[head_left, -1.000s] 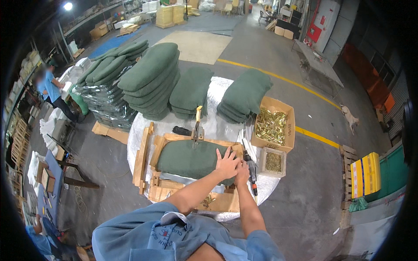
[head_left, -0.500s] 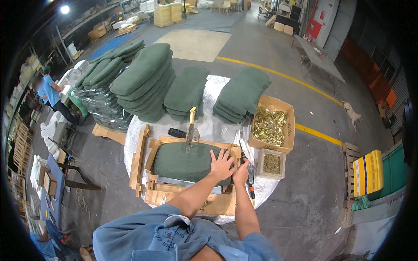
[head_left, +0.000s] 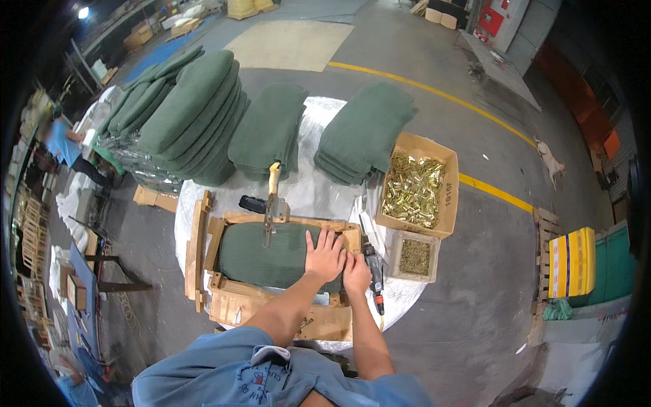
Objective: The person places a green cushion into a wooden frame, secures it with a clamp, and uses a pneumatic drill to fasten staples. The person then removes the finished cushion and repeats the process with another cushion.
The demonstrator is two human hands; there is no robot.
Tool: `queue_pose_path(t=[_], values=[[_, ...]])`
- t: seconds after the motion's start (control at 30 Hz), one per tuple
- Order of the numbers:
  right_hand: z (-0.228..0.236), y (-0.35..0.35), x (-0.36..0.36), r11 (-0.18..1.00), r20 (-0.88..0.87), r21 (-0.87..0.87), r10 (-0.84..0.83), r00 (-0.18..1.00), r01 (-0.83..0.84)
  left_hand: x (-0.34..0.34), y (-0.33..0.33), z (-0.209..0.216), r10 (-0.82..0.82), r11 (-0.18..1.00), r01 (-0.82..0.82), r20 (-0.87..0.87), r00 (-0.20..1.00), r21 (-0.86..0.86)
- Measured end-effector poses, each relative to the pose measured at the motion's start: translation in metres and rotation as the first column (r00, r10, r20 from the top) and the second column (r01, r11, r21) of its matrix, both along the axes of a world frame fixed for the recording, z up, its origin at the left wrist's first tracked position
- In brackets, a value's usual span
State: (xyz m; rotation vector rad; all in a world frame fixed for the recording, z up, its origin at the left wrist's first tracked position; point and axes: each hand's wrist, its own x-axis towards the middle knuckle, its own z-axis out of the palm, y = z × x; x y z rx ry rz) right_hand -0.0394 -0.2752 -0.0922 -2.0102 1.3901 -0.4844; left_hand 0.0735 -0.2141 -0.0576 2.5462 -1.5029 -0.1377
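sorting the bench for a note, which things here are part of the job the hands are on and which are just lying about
In use:
left hand, flat on the green cushion
right hand, at the cushion's edge
wooden frame

Lying about:
power screwdriver
clamp
box of brass fittings
stacked green cushions

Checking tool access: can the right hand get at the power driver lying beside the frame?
Probably yes: the right hand rests at the frame's corner, right beside the power driver, with nothing between them.

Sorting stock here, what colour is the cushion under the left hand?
Dark green; the cushion under the left hand shows best in the head view.
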Motion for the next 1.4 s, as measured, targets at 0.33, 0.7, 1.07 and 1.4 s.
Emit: queue_pose_path(t=[0.33, 0.7, 1.07, 1.4], values=[[-0.002, 0.008, -0.002, 0.999, 0.107, -0.038, 0.02, 0.994, -0.016, 0.003, 0.0, -0.017, 0.03, 0.998, -0.029, -0.005, 1.0, 0.055], [0.001, 0.005, 0.002, 0.999, 0.003, -0.04, 0.014, 1.0, -0.014, 0.003, 0.0, -0.018, 0.024, 0.999, -0.024, 0.008, 1.0, -0.031], [0.001, 0.012, 0.0, 1.0, 0.064, 0.003, 0.01, 0.998, -0.01, 0.002, -0.002, -0.024, 0.017, 0.997, -0.018, 0.009, 1.0, 0.071], [0.005, 0.007, 0.008, 0.984, -0.008, 0.177, 0.03, 1.0, -0.028, 0.007, -0.015, -0.05, -0.043, 0.954, 0.026, 0.05, 0.998, 0.299]])
